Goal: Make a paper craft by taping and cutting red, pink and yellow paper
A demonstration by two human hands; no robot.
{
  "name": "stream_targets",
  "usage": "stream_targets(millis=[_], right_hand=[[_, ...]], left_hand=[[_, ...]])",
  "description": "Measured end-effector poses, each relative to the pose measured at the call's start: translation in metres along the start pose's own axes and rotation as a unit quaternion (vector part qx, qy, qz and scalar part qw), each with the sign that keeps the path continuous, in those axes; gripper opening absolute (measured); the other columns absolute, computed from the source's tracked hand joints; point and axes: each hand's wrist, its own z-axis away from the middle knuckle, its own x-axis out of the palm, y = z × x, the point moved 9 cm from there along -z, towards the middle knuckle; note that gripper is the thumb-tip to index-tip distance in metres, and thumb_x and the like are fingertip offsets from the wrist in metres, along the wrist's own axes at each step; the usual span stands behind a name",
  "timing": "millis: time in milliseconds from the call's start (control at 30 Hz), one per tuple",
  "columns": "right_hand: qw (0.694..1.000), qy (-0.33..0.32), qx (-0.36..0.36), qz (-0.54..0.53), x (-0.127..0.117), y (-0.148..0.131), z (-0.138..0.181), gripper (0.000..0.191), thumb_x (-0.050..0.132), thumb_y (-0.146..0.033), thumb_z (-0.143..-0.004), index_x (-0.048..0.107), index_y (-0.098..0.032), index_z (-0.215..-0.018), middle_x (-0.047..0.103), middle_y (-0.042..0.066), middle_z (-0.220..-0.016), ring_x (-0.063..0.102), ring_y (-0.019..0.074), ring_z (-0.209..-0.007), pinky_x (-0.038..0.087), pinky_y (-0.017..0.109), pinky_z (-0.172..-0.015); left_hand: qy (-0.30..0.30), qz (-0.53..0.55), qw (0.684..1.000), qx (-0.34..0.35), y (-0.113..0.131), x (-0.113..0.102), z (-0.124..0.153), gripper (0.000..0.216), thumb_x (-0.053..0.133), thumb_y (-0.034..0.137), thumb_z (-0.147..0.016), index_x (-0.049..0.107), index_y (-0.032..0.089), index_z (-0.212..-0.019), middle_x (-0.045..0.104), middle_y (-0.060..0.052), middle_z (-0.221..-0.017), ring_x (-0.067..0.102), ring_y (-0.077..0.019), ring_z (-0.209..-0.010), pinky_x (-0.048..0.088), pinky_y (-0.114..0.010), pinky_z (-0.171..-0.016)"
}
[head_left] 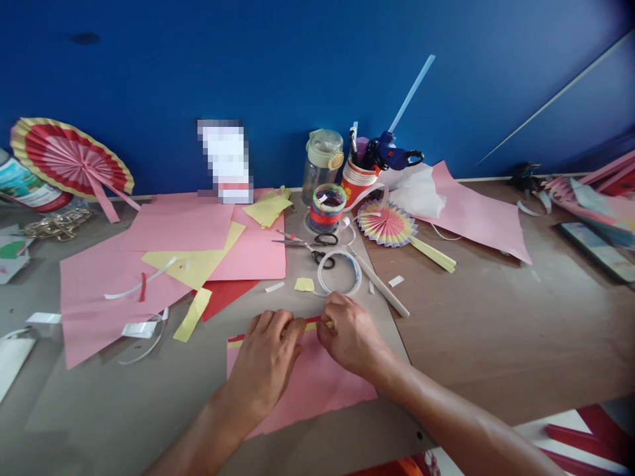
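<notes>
My left hand (268, 360) and my right hand (350, 334) rest side by side on the far edge of a pink paper sheet (310, 390) lying on the table. Their fingertips pinch the folded top edge, where a red strip (312, 320) and a yellow strip (233, 344) run along it. Just beyond my right hand lies a roll of clear tape (340, 272), with black-handled scissors (310, 244) behind it.
Pink, yellow and red sheets (163, 264) cover the left of the table (496, 330). A small folded paper fan (389, 225), a striped cup (327, 208), a jar (322, 158) and a pen cup (357, 182) stand at the back. A large fan (69, 158) leans on the blue wall.
</notes>
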Motion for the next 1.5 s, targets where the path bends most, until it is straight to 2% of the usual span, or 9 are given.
stream_targets(millis=[367,633,867,1067,1300,1500], right_hand=[[1.000,-0.019,0.020,0.007,0.001,0.000,0.000,0.017,0.054,-0.010,-0.072,0.048,-0.019,-0.059,0.053,0.002,-0.071,0.051,0.0142,-0.065,0.036,0.025,-0.060],[1.000,-0.021,0.011,-0.017,0.001,0.004,0.000,0.018,0.054,-0.011,-0.075,0.047,-0.018,-0.060,0.051,0.002,-0.073,0.050,0.0136,-0.065,0.036,0.024,-0.061],[0.997,-0.034,0.031,-0.062,-0.004,0.011,-0.001,0.016,0.058,-0.011,-0.075,0.049,-0.018,-0.064,0.051,0.001,-0.076,0.051,0.0132,-0.066,0.037,0.024,-0.061],[0.993,-0.046,0.056,-0.091,-0.011,0.014,0.000,0.020,0.055,-0.007,-0.072,0.045,-0.019,-0.059,0.050,0.000,-0.074,0.049,0.0104,-0.062,0.036,0.022,-0.058],[0.994,-0.044,0.067,-0.070,-0.017,0.025,0.002,0.024,0.053,-0.008,-0.071,0.039,-0.019,-0.055,0.048,-0.002,-0.068,0.046,0.0096,-0.058,0.032,0.022,-0.056],[0.994,-0.059,0.074,-0.054,-0.017,0.029,0.002,0.023,0.052,-0.009,-0.071,0.039,-0.019,-0.056,0.049,-0.001,-0.067,0.045,0.0096,-0.058,0.031,0.022,-0.055]], left_hand=[[0.008,-0.013,1.000,0.014,0.003,-0.004,0.000,0.019,0.048,0.012,-0.090,0.063,0.024,-0.094,0.053,-0.004,-0.092,0.048,-0.0198,-0.085,0.043,-0.036,-0.077],[0.004,-0.015,1.000,0.022,0.003,-0.003,0.000,0.023,0.049,0.011,-0.090,0.065,0.025,-0.099,0.053,-0.005,-0.096,0.047,-0.0204,-0.089,0.042,-0.037,-0.080],[0.000,-0.016,0.999,0.032,0.004,-0.003,-0.001,0.025,0.048,0.010,-0.090,0.064,0.025,-0.103,0.051,-0.004,-0.092,0.045,-0.0200,-0.086,0.042,-0.038,-0.079],[0.011,-0.031,0.999,0.038,0.005,-0.002,0.000,0.024,0.047,0.009,-0.090,0.064,0.023,-0.099,0.051,-0.004,-0.090,0.045,-0.0197,-0.083,0.041,-0.037,-0.076],[0.009,-0.032,0.999,0.035,0.004,-0.001,0.001,0.022,0.049,0.009,-0.088,0.064,0.023,-0.095,0.051,-0.004,-0.091,0.044,-0.0199,-0.083,0.041,-0.037,-0.076],[0.003,-0.026,0.999,0.037,0.004,-0.001,0.000,0.022,0.048,0.008,-0.088,0.062,0.023,-0.094,0.050,-0.004,-0.092,0.045,-0.0201,-0.085,0.041,-0.037,-0.077]])
